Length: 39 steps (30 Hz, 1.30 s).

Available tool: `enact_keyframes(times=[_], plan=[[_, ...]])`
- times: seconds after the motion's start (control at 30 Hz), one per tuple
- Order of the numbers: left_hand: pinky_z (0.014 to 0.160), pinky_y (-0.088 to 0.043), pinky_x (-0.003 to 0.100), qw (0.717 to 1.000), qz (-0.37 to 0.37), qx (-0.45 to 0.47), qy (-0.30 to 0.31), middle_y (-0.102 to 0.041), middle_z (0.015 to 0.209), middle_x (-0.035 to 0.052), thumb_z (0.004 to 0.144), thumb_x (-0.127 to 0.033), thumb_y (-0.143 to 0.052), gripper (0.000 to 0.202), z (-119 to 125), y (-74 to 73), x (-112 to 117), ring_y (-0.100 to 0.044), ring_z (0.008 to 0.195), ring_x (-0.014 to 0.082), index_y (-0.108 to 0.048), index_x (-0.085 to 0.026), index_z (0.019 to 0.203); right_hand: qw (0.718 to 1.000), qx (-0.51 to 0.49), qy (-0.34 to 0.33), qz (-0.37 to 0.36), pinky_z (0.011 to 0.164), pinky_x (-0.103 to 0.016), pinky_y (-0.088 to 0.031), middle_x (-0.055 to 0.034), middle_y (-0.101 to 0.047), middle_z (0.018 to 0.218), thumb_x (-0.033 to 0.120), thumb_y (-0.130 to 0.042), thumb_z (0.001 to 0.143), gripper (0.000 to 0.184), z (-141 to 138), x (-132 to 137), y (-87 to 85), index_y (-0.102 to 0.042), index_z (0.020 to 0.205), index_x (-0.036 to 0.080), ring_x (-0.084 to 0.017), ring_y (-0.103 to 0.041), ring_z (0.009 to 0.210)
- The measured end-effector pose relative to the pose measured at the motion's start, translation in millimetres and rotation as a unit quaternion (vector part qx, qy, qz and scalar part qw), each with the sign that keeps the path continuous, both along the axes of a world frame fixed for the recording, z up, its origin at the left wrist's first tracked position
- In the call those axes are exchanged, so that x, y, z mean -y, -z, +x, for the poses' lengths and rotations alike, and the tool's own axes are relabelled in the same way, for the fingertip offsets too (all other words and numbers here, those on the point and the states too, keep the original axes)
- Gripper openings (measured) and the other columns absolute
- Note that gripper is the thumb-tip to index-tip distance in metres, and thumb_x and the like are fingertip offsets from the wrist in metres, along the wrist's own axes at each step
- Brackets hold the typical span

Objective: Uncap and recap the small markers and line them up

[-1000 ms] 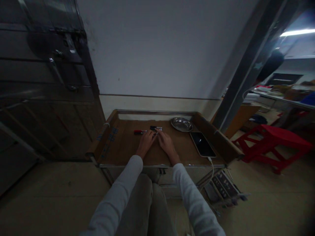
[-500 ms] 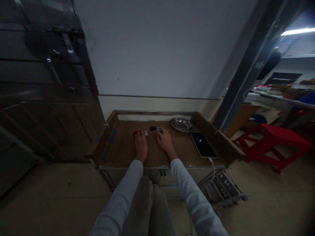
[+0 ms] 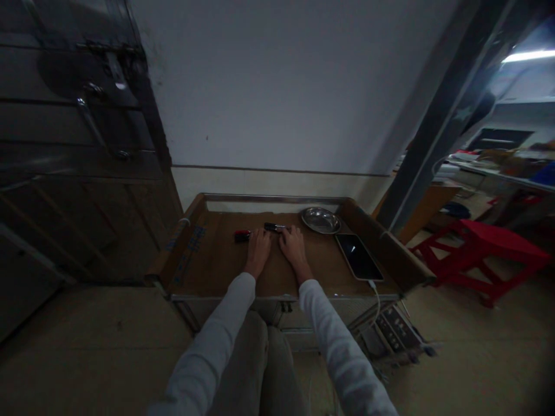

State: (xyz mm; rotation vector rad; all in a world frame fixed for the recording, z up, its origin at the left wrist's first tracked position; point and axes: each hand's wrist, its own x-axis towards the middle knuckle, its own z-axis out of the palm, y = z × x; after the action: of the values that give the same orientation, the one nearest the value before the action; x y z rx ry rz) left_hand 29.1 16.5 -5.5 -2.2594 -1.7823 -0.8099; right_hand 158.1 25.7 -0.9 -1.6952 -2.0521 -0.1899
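Observation:
My left hand [image 3: 259,252] lies low over the brown tray surface, fingers stretched forward. Its fingertips cover the right end of what look like red and black pens [image 3: 243,236]. My right hand [image 3: 293,248] rests close beside it, fingers extended forward. Those fingers touch the right end of several black and silver pens [image 3: 273,227] lying side by side. The pens' exact number is too small to make out. Neither hand visibly lifts anything.
A round metal dish [image 3: 321,221] sits at the back right of the cart [image 3: 208,277]. A phone [image 3: 359,256] with a white cable [image 3: 376,297] lies in front of it. Raised sides border the cart. A red stool [image 3: 485,248] stands on the floor at right.
My left hand has slid right, uncovering the left part of the red and black pens and covering their silver ends. My right hand has shifted slightly; the black pens stay about in place.

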Motion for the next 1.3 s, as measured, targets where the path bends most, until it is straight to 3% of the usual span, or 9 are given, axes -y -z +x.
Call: enact_keyframes(times=[0.23,0.6,0.9,1.03,1.17,1.3], plan=[[0.087,-0.04,0.042,1.0,-0.01,-0.001,-0.013,-0.059,0.098,0.0123,0.089,-0.019,-0.042,0.019,2,4.9,-12,-0.05,0.1,0.0266,-0.06,-0.015,0.091,1.0,0.001,0.003,-0.009,0.083,-0.035,-0.035,-0.0129,-0.053,0.108,0.029,-0.043,0.089,0.024,1,-4,5.5,-0.06,0.102,0.018,-0.025,-0.045,0.1],[0.087,-0.039,0.039,1.0,-0.007,-0.022,-0.014,-0.059,0.099,0.0112,0.091,-0.017,-0.037,0.023,0,7.5,-11,-0.05,0.098,0.0248,-0.058,-0.015,0.096,1.0,-0.014,-0.016,-0.011,0.082,-0.033,-0.035,-0.011,-0.059,0.105,0.023,-0.041,0.09,0.023,3,0,5.1,-0.062,0.098,0.018,-0.024,-0.048,0.098],[0.09,-0.04,0.038,0.999,-0.022,0.014,0.039,-0.06,0.104,0.0116,0.09,-0.009,-0.032,0.027,2,0.9,-8,-0.054,0.1,0.0219,-0.053,-0.014,0.106,0.992,-0.045,-0.119,0.014,0.085,-0.031,-0.037,-0.0076,-0.063,0.107,0.02,-0.045,0.089,0.022,3,-3,5.2,-0.062,0.103,0.019,-0.02,-0.052,0.097],[0.093,-0.038,0.037,0.998,-0.008,0.03,0.047,-0.06,0.112,0.0128,0.087,-0.008,-0.035,0.032,4,2.1,-10,-0.053,0.106,0.0212,-0.049,-0.012,0.116,0.996,-0.045,-0.068,0.029,0.084,-0.03,-0.036,-0.0073,-0.064,0.105,0.021,-0.044,0.09,0.024,4,1,4.5,-0.063,0.104,0.02,-0.02,-0.053,0.096],[0.105,-0.027,0.042,0.997,0.025,0.01,0.072,-0.047,0.134,0.0108,0.086,-0.014,-0.04,0.041,5,7.0,-15,-0.037,0.127,0.0233,-0.044,-0.016,0.127,0.998,-0.053,-0.006,0.043,0.082,-0.03,-0.035,-0.0084,-0.066,0.1,0.023,-0.04,0.092,0.027,4,10,2.0,-0.062,0.106,0.018,-0.02,-0.054,0.091],[0.106,-0.023,0.044,0.995,0.027,-0.009,0.097,-0.052,0.13,0.0085,0.09,-0.021,-0.038,0.037,5,8.0,-16,-0.036,0.128,0.0232,-0.047,-0.019,0.125,0.995,-0.072,-0.007,0.061,0.082,-0.03,-0.034,-0.0075,-0.066,0.102,0.025,-0.038,0.093,0.028,3,21,-0.6,-0.061,0.107,0.019,-0.019,-0.055,0.089]])
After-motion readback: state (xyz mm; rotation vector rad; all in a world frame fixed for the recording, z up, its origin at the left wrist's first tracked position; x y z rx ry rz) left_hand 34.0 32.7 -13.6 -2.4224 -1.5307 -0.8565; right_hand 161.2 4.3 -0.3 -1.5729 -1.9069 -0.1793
